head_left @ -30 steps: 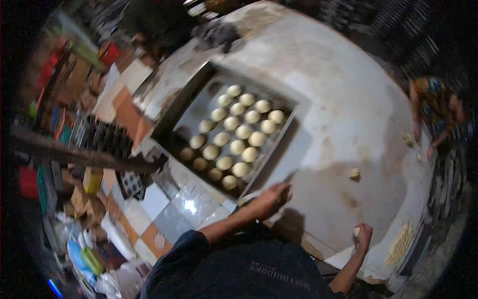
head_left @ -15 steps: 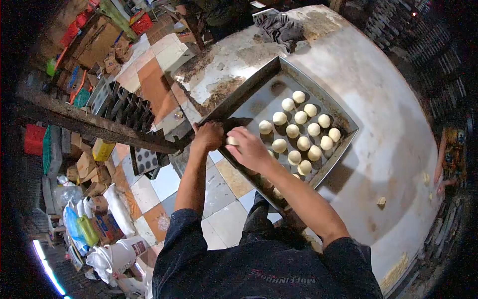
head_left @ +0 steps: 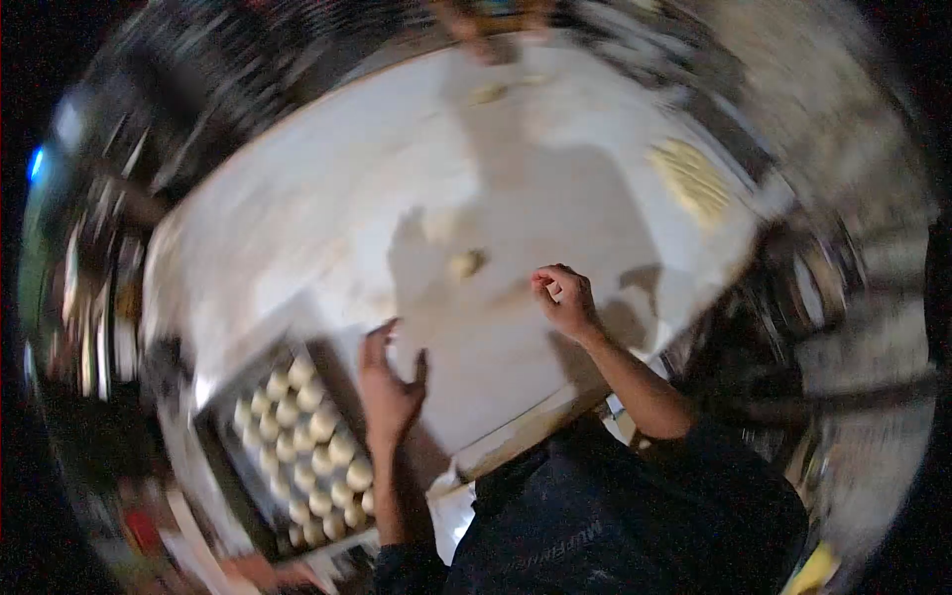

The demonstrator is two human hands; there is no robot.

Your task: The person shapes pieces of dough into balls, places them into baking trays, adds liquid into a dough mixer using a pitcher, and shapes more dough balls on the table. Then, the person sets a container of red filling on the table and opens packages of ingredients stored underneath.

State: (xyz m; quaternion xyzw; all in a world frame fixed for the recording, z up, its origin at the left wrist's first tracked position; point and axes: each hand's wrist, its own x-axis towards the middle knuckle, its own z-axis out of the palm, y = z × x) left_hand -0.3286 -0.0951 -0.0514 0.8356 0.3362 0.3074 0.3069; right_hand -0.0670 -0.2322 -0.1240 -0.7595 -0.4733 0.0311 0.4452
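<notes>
My left hand [head_left: 390,382] is raised over the table with its fingers apart and nothing in it, just right of the metal tray. My right hand [head_left: 565,300] is over the table's near part, fingers curled with a gap between thumb and fingertips; no object shows in it. A small lump of dough [head_left: 466,263] lies on the table beyond and between both hands. The metal tray [head_left: 227,474] at the lower left holds several round pale dough balls [head_left: 322,426] in rows. Motion blurs the view.
The pale table [head_left: 327,188] spans the middle. Many thin dough strips [head_left: 689,181] lie at its right end. Another person's hand [head_left: 483,50] is at the far edge, near a small dough piece [head_left: 487,93].
The view has swung toward the table, so the tray now appears at the lower left. Both my hands have left the tray, and the ball my right hand held is no longer in it.
</notes>
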